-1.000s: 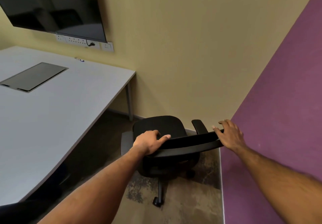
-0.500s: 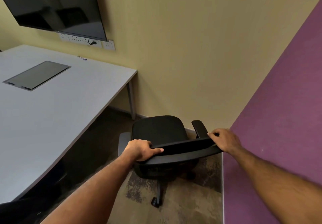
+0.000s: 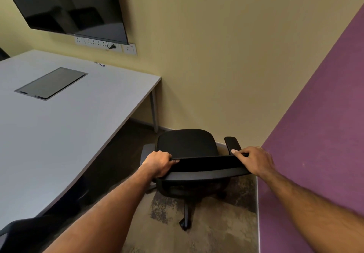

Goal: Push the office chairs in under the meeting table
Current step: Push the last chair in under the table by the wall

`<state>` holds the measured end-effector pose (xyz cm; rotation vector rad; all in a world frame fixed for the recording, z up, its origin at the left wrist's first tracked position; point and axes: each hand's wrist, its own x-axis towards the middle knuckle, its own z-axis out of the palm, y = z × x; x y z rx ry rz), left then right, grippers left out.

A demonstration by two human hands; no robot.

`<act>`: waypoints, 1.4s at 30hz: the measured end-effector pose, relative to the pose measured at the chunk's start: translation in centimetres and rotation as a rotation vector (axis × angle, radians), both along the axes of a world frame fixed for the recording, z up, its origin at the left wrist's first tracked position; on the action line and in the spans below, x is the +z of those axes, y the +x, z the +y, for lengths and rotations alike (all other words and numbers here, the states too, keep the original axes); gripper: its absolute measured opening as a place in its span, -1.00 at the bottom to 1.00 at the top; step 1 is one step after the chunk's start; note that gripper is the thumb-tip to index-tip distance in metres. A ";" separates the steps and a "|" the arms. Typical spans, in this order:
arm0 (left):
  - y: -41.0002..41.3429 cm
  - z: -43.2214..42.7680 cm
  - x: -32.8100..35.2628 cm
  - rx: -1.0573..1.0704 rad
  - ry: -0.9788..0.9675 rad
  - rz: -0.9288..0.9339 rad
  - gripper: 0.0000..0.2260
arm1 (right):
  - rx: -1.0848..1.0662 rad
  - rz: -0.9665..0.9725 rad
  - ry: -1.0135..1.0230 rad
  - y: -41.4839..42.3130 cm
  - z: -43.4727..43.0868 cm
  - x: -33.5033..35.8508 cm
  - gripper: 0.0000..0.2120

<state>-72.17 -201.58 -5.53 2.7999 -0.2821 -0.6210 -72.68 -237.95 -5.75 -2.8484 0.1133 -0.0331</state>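
**Fingers lock on the backrest as the chair waits in the corner**

Fingers [image 3: 174,160] of my left hand [image 3: 157,164] curl over the top edge of the black office chair's backrest [image 3: 206,167], and my right hand [image 3: 256,161] clamps the far end of the same edge, thumb lying along the front. A second ago the right hand was only resting open against that end and the left was loosely draped; now both are wrapped tight, so I hold the chair [image 3: 187,144] at two points.

It stands in the corner of the room, its seat facing the yellow wall [image 3: 216,55], its right armrest [image 3: 232,143] close to the purple partition [image 3: 315,134]. It is still fully clear of the grey meeting table [image 3: 69,124], whose near corner and leg [image 3: 154,111] sit to the chair's left. One castor [image 3: 184,225] shows on the patterned carpet [image 3: 216,229] below the backrest.

I judge the grasp settled and the push not yet begun. Because the seat points at the wall rather than the table, the chair will likely need swinging leftward before it can roll under the tabletop edge, and the table leg is the obstacle to steer past. The narrow gap to the partition leaves my right arm little room. A second dark chair back [image 3: 21,231] shows at the lower left, against the table's near edge.
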 end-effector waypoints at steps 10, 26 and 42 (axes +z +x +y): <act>-2.3 2.7 -0.9 0.002 0.012 -0.104 -0.57 | 0.045 -0.010 -0.022 0.0 2.2 -0.1 -0.51; -7.8 7.5 -2.1 0.317 -0.162 -0.289 -0.32 | 0.270 0.095 -0.002 4.9 8.4 0.6 -0.16; -5.4 9.2 -1.1 0.704 -0.234 -0.335 -0.35 | 0.114 0.004 0.019 12.2 16.0 0.4 -0.18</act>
